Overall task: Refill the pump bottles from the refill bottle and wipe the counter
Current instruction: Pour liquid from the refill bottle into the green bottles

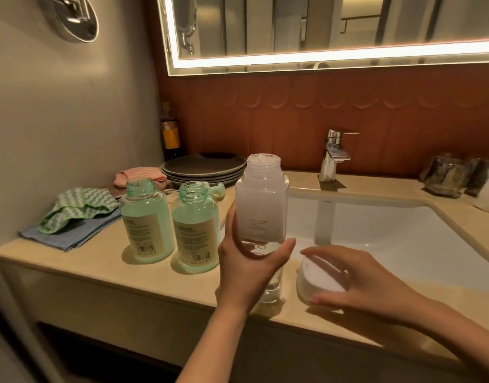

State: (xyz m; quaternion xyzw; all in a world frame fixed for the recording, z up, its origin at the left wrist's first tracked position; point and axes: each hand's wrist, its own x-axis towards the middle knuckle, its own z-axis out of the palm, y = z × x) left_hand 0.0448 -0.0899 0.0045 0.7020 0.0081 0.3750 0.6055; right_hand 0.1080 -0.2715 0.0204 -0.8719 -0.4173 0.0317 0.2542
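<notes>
Refill under way at a bathroom counter [99,272]
Cloths [77,211] lay at its left edge; two green pump bottles [146,225] stood open near the front. The left hand [249,261] gripped the uncapped refill bottle [261,208] upright; the right hand [370,283] curled over a white cap [318,283], apparently resting at the front edge.

Bare hands [247,262] and forearms [215,335]

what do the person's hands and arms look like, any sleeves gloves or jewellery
Both are bare. The left hand and right hand wear no gloves, and no rings show on the fingers in view. The left forearm and right forearm are uncovered to the frame's edge: no sleeve, watch or bracelet is visible.
</notes>
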